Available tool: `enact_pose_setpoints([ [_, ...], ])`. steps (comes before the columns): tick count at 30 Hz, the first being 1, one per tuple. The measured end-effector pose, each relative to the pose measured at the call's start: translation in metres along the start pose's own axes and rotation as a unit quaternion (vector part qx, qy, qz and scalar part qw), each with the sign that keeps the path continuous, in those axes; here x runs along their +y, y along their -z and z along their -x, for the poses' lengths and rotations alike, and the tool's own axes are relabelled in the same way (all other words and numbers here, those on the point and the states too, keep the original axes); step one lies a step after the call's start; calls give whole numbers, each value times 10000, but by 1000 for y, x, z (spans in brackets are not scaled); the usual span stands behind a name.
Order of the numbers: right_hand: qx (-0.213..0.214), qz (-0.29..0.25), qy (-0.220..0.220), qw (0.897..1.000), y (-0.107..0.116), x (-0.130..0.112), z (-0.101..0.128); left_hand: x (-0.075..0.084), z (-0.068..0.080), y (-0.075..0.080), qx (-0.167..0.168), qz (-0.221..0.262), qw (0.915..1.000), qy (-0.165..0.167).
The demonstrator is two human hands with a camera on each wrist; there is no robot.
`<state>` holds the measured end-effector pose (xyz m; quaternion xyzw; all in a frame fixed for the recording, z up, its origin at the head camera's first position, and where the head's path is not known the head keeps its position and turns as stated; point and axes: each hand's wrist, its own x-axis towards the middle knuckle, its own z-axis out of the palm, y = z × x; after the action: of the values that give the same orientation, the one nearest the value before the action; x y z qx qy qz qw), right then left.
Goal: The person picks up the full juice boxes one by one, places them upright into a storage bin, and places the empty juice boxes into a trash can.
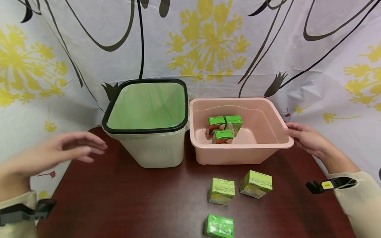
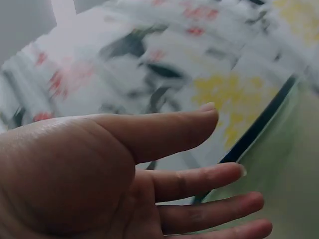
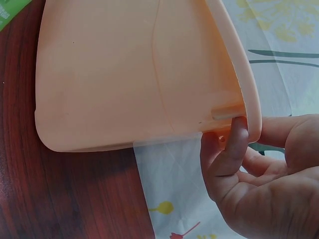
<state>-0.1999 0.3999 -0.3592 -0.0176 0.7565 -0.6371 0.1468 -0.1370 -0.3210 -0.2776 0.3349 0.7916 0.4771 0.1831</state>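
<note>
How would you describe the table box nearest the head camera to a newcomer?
On the dark red table, find the pink tub. Two yellow-green boxes sit in front of it; past them, farthest from the tub, is the green box. It's the only bright green one outside the tub.

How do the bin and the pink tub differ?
The bin has a black rim; the pink tub has a pink one. The bin stands taller; the tub is lower and wider. The right hand grips the tub; the left hand hovers near the bin. Both are open-topped.
</note>
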Motion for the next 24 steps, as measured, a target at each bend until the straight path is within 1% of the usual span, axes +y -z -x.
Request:
enact_pose_setpoints([
  [3, 43, 80, -32, 10000, 0, -1, 0, -12, 10, 28, 152, 101, 9990, 401],
  [4, 46, 124, -41, 9999, 0, -1, 0, -15, 11, 36, 196, 200, 9982, 524],
  [5, 45, 135, -52, 9999, 0, -2, 0, -19, 10, 43, 212, 393, 9974, 573],
  [6, 45, 141, -62, 9999, 0, -2, 0, -22, 8, 51, 231, 686, 9956, 592],
  [7, 46, 156, -67, 9998, 0, -2, 0, -24, 5, 57, 289, 975, 9925, 685],
  [9, 58, 219, -83, 9997, 0, -2, 0, -26, -4, 69, 408, 1410, 9856, 837],
  [12, 75, 336, -88, 9994, 0, -1, 0, -27, -21, 83, 602, 1819, 9754, 1088],
  [16, 61, 313, -58, 9995, 0, -1, 0, -22, -42, 93, 783, 1645, 9706, 1576],
  [18, 45, 217, -43, 9997, 0, -1, 0, -21, -52, 94, 777, 1504, 9698, 1758],
  [20, 28, 125, -34, 9999, 0, -1, 0, -19, -61, 93, 707, 1278, 9708, 1903],
  [24, 47, 105, -46, 9999, 1, -1, 0, -17, -77, 86, 524, 1104, 9703, 2089],
])
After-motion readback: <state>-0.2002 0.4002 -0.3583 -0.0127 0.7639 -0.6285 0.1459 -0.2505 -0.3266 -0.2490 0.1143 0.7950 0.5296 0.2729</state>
